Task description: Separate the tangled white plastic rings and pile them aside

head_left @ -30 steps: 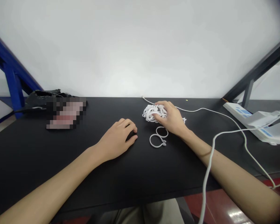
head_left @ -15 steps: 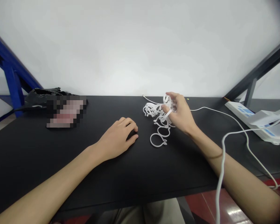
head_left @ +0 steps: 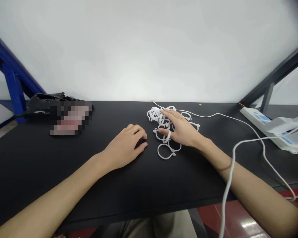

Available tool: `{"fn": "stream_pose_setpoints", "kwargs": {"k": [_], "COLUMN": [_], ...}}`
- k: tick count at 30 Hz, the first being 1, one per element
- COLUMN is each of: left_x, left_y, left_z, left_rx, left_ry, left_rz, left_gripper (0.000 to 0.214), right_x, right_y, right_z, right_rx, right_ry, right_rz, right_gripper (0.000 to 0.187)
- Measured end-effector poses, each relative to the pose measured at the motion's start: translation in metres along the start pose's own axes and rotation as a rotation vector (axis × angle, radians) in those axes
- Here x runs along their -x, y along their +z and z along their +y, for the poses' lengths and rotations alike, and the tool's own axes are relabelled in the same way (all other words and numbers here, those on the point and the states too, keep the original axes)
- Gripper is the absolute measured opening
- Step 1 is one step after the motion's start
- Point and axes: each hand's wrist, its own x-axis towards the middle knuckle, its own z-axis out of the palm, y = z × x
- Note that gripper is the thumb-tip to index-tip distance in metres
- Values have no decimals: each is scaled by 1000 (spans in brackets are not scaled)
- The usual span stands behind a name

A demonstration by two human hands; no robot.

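A loose heap of white plastic curtain rings [head_left: 164, 124], each with a small eyelet, lies on the black tabletop [head_left: 129, 198]. Over the heap, my right hand [head_left: 180, 129] is spread with its fingers apart, touching rings. One ring [head_left: 167, 136] stands by the thumb; whether it is looped round the thumb I cannot tell. The nearest ring [head_left: 164, 151] lies flat in front of the hand. Left of the heap, my left hand [head_left: 125, 145] rests palm down on the table, fingers loosely curved and apart, with nothing in it. Rings under my right palm are hidden.
A white cable [head_left: 210, 116] runs behind the rings to the right, and another [head_left: 228, 185] crosses over my right forearm. At right lies a white and blue power strip [head_left: 263, 122] with plugs. A black plastic bag [head_left: 43, 104] and a blurred-out item [head_left: 72, 120] lie at left.
My right hand has come down and toward me, from gripping a clump of rings to lying spread over them. The rings are more spread out. My left hand has stayed still.
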Motion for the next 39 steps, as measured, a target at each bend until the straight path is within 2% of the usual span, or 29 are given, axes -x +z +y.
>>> {"fn": "stream_pose_setpoints", "kwargs": {"k": [4,7,11,15,18,21,27,31,35,39], "left_x": [1,0,-12,-40,-60,-68,-60,-51,-40,-35], "left_y": [3,10,17,22,26,27,24,23,23,20], "left_z": [1,3,4,-5,-16,-21,-14,-7,0,5], "left_rx": [0,-23,-56,-73,-55,-46,-70,-74,-68,-66], "left_ry": [-2,-16,-44,-51,-94,-124,-124,-63,-21,22], "left_rz": [15,82,209,281,203,110,72,54,38,111], "left_gripper": [14,18,29,46,60,64,63,63,63,56], "right_x": [0,1,1,1,2,3,4,7,9,8], "right_y": [4,3,4,5,4,0,-13,-23,-33,-37], "right_z": [-2,-4,-5,-5,-3,0,10,19,30,41], "right_rx": [56,72,72,73,79,81,76,74,53,52], "right_ry": [-14,-26,-90,-149,-158,-163,-118,-80,-86,-64], "right_rz": [-95,-114,-52,18,37,43,4,-27,-52,-53], "right_gripper": [83,83,78,70,69,69,80,81,70,54]}}
